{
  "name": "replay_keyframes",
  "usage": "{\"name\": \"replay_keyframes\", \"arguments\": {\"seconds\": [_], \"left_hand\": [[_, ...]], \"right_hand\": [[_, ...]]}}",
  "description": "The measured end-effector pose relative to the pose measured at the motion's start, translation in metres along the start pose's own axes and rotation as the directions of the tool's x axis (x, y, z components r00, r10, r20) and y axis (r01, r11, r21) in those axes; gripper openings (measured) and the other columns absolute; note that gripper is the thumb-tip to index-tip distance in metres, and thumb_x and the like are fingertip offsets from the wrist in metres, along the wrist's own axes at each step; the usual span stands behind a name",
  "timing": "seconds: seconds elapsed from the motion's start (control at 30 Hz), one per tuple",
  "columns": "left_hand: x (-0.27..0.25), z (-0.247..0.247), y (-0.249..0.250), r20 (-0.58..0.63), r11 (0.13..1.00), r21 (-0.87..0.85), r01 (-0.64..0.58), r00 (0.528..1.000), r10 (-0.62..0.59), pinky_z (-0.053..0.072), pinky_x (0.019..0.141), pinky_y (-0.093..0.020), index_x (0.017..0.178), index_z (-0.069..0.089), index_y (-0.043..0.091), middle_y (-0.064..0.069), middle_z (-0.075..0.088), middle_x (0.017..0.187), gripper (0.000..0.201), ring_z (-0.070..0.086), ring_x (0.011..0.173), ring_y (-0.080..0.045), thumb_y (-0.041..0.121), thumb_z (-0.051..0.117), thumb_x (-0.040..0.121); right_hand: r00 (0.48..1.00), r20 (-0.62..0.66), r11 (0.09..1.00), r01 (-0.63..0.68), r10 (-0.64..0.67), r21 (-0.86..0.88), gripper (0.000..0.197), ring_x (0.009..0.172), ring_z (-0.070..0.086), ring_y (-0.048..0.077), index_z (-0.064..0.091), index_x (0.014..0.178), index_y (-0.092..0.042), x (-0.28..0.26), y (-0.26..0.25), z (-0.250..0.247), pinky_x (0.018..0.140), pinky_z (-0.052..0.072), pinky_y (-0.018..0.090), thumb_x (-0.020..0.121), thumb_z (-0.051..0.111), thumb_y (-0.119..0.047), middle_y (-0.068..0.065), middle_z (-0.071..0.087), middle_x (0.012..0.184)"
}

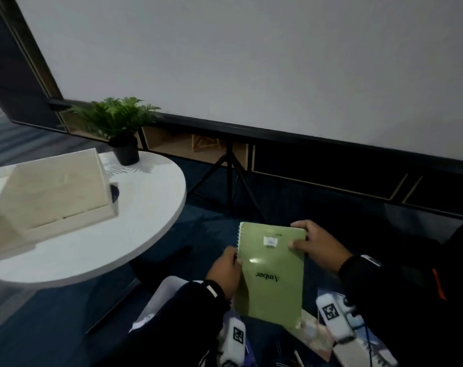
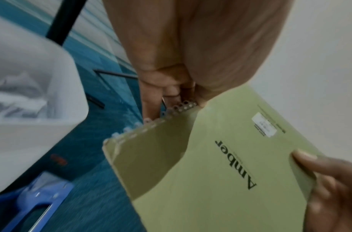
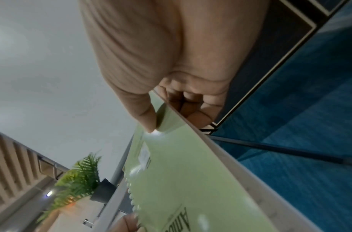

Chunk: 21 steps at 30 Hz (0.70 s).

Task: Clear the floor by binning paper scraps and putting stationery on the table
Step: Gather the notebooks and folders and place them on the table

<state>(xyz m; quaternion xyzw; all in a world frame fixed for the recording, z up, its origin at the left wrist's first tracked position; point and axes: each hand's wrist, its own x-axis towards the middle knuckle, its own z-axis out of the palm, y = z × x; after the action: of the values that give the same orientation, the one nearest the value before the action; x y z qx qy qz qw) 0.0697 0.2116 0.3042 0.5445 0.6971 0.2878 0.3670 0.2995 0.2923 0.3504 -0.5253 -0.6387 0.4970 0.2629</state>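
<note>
A person's left hand [image 1: 225, 271] and right hand [image 1: 314, 243] grip opposite edges of a green spiral notebook [image 1: 271, 274] marked "Amber", held above blue carpet [image 1: 198, 226] beside a round white table [image 1: 145, 207] bearing a potted fern [image 1: 119, 125] and a pale wooden box [image 1: 55, 192].

The notebook [image 1: 271, 271] hides most fingers of the left hand [image 1: 223, 271]; floor papers [image 1: 317, 337] beneath are blurred, partly covered.
</note>
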Motion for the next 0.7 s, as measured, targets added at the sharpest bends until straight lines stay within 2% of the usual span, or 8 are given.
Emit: {"name": "replay_keyframes", "arguments": {"seconds": [0.07, 0.13, 0.2, 0.23, 0.37, 0.5, 0.6, 0.7], "left_hand": [[0.007, -0.026, 0.0, -0.06, 1.0, -0.005, 0.022, 0.998, -0.022, 0.049, 0.082, -0.034, 0.105, 0.052, 0.02, -0.003, 0.065, 0.102, 0.011, 0.061, 0.092, -0.02, 0.023, 0.043, 0.099], [0.013, -0.05, -0.004, -0.11, 0.999, -0.02, 0.027, 0.993, -0.029, 0.047, 0.08, -0.034, 0.102, 0.051, 0.018, -0.003, 0.064, 0.101, 0.009, 0.06, 0.091, -0.02, 0.02, 0.043, 0.099], [0.015, -0.071, -0.009, -0.147, 0.999, -0.018, 0.04, 0.988, -0.043, 0.043, 0.073, -0.03, 0.1, 0.05, 0.015, -0.004, 0.063, 0.098, 0.008, 0.059, 0.088, -0.021, 0.018, 0.043, 0.1], [0.015, -0.081, -0.015, -0.162, 0.999, -0.018, 0.045, 0.986, -0.047, 0.042, 0.072, -0.03, 0.101, 0.051, 0.014, -0.005, 0.063, 0.098, 0.009, 0.059, 0.088, -0.022, 0.018, 0.043, 0.1], [0.009, -0.118, -0.024, -0.235, 0.999, -0.012, 0.048, 0.971, -0.05, 0.042, 0.07, -0.031, 0.103, 0.05, 0.011, -0.007, 0.064, 0.096, 0.013, 0.061, 0.089, -0.026, 0.02, 0.042, 0.1], [0.001, -0.15, -0.023, -0.285, 0.999, -0.014, 0.04, 0.958, -0.042, 0.038, 0.051, -0.02, 0.102, 0.051, 0.011, 0.0, 0.059, 0.084, 0.011, 0.056, 0.072, -0.017, 0.019, 0.043, 0.099], [0.005, -0.178, -0.026, -0.367, 0.997, -0.081, 0.01, 0.929, -0.039, 0.042, 0.065, -0.026, 0.102, 0.058, 0.01, -0.002, 0.066, 0.09, 0.016, 0.061, 0.082, -0.021, 0.02, 0.046, 0.096], [0.016, -0.207, -0.035, -0.402, 0.995, -0.089, 0.043, 0.912, -0.075, 0.04, 0.066, -0.028, 0.094, 0.062, 0.008, -0.005, 0.067, 0.089, 0.018, 0.06, 0.078, -0.022, 0.019, 0.047, 0.095]], "right_hand": [[1.0, 0.008, 0.996, 0.014, -0.015, 0.086, 0.031, 0.098, 0.068, 0.025, 0.055, 0.114, -0.01, 0.011, -0.021, 0.015, 0.085, 0.055, 0.041, 0.086, 0.063, 0.001, 0.014, 0.068, 0.111], [0.998, 0.057, 0.992, 0.026, -0.033, 0.122, 0.031, 0.1, 0.069, 0.023, 0.055, 0.117, -0.008, 0.02, -0.037, 0.034, 0.082, 0.058, 0.037, 0.088, 0.057, 0.005, 0.011, 0.069, 0.113], [0.993, 0.106, 0.992, 0.029, -0.042, 0.124, 0.036, 0.101, 0.068, 0.02, 0.052, 0.122, -0.013, 0.028, -0.051, 0.054, 0.074, 0.056, 0.03, 0.09, 0.053, 0.004, 0.005, 0.068, 0.115], [0.992, 0.121, 0.992, 0.029, -0.044, 0.124, 0.036, 0.101, 0.068, 0.02, 0.052, 0.122, -0.016, 0.031, -0.056, 0.065, 0.072, 0.056, 0.031, 0.091, 0.051, 0.003, 0.003, 0.068, 0.115], [0.989, 0.121, 0.992, 0.07, -0.083, 0.103, 0.036, 0.101, 0.068, 0.022, 0.052, 0.117, -0.022, 0.041, -0.079, 0.101, 0.086, 0.057, 0.043, 0.09, 0.048, 0.002, 0.004, 0.069, 0.112], [0.988, 0.019, 0.988, 0.15, -0.151, 0.046, 0.043, 0.096, 0.069, 0.019, 0.049, 0.122, -0.028, 0.061, -0.11, 0.132, 0.088, 0.056, 0.043, 0.084, 0.052, -0.006, 0.0, 0.07, 0.107], [0.991, -0.037, 0.987, 0.129, -0.126, 0.091, 0.048, 0.087, 0.072, 0.021, 0.045, 0.127, -0.025, 0.074, -0.133, 0.15, 0.083, 0.058, 0.044, 0.084, 0.057, -0.007, 0.004, 0.071, 0.102], [0.993, 0.03, 0.989, 0.115, -0.118, 0.098, 0.049, 0.092, 0.07, 0.025, 0.047, 0.128, -0.016, 0.085, -0.149, 0.168, 0.087, 0.056, 0.047, 0.082, 0.061, -0.004, 0.006, 0.07, 0.105]]}}
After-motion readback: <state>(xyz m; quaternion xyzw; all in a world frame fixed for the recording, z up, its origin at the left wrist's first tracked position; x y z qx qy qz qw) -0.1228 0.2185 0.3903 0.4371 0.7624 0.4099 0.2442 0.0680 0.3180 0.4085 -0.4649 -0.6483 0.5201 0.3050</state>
